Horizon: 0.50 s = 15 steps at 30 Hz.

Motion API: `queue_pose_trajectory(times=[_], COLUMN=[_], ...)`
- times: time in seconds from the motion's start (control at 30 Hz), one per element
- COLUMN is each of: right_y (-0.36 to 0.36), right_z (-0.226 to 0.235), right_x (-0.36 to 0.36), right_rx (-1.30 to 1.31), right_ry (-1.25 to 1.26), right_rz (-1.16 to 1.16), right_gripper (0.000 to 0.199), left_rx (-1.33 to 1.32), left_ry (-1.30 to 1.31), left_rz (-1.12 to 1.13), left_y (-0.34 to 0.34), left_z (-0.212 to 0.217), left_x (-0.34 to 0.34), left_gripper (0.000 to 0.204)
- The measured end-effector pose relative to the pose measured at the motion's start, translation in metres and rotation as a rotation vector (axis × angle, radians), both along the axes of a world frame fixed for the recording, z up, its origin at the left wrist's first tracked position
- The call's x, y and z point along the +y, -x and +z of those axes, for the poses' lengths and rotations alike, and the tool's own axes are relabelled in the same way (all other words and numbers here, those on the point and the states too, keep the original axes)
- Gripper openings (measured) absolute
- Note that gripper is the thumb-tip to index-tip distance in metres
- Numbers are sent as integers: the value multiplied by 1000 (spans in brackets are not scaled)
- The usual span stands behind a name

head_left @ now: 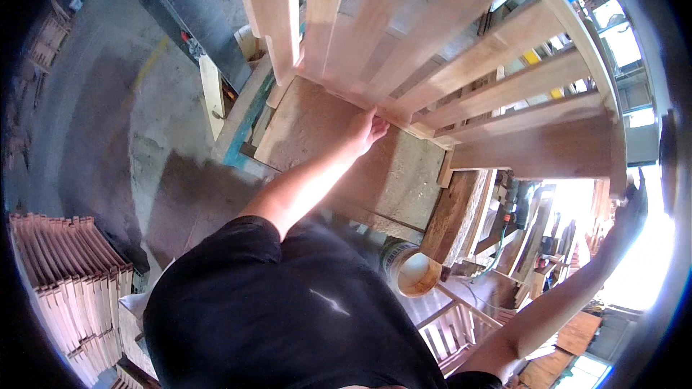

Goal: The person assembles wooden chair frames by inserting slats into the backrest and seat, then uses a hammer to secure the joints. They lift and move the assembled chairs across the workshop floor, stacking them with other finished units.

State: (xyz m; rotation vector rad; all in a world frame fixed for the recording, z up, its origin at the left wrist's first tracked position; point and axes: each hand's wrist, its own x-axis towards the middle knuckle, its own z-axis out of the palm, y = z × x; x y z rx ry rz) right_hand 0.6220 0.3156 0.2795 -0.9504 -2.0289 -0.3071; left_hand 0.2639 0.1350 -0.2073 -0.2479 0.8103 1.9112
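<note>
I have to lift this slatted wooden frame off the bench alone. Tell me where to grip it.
Grip the slatted wooden frame by its two outer rails, one from each side. The left hand already holds the lower rail at the workbench; the right hand holds the curved outer rail. The slats likely offer weaker holds.

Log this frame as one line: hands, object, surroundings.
left hand: on slatted wooden frame bottom rail | right hand: gripping frame's far end | frame: upright on workbench | nearby: stacked wood pieces
</note>
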Motion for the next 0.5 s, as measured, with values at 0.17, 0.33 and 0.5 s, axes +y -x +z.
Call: queue_pose_trajectory(times=[0.17,0.33,0.5], right_y=[152,267,290], right_z=[25,28,34], right_x=[57,25,46], right_rx=[-360,-402,-308], right_ry=[14,147,382], right_rz=[16,43,108], right_gripper=[50,63,54], left_rx=[-614,-667,-850], left_ry=[-214,-375,-181], left_rz=[209,307,323], left_y=[22,50,52], left_z=[42,20,36], left_x=[33,44,67], left_gripper=[64,67,40])
